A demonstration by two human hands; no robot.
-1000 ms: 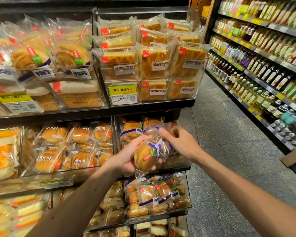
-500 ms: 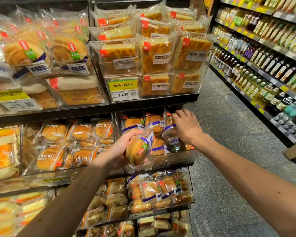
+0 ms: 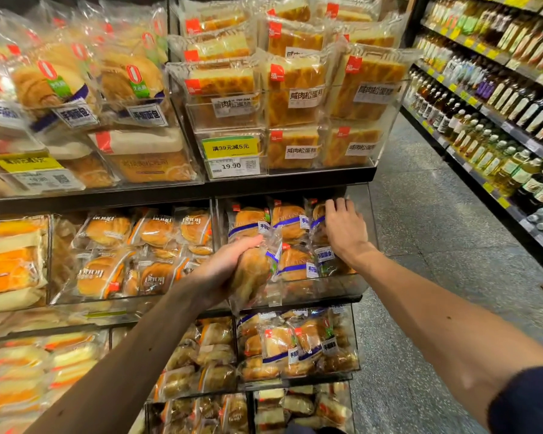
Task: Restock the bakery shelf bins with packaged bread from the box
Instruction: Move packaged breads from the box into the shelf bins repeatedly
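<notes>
**Both grips at the middle-shelf bin, one bread pack held**

The left grip (image 3: 228, 267), a bare hand, is clamped around a bread pack (image 3: 256, 272): the fingers wrap over its top and the palm sits against its side. The pack is a browned loaf in clear film with a blue band. It hangs tilted at the front left corner of the clear bin (image 3: 326, 291) on the middle shelf, with its lower end in front of the bin's front wall.

The right grip (image 3: 345, 230) reaches into the same bin from the right. Its fingers (image 3: 337, 205) are hooked over the top edge of the end pack (image 3: 318, 220), which stands at the right of the back row. The thumb is hidden, so whether it pinches the film from behind cannot be told.

More blue-banded packs stand in two rows between the two hands. A dark sleeve (image 3: 527, 402) covers the right upper arm.

The bin above holds sliced cake packs (image 3: 295, 95) behind a yellow promotion label (image 3: 231, 147) and a price tag (image 3: 234, 166) reading 19.90. To the left, a neighbouring bin (image 3: 76, 300) holds round buns with orange bands. The lower bin (image 3: 355, 339) carries similar blue-banded loaves. Across the speckled floor (image 3: 436, 245), shelves of bottles (image 3: 499, 120) line the aisle.
</notes>
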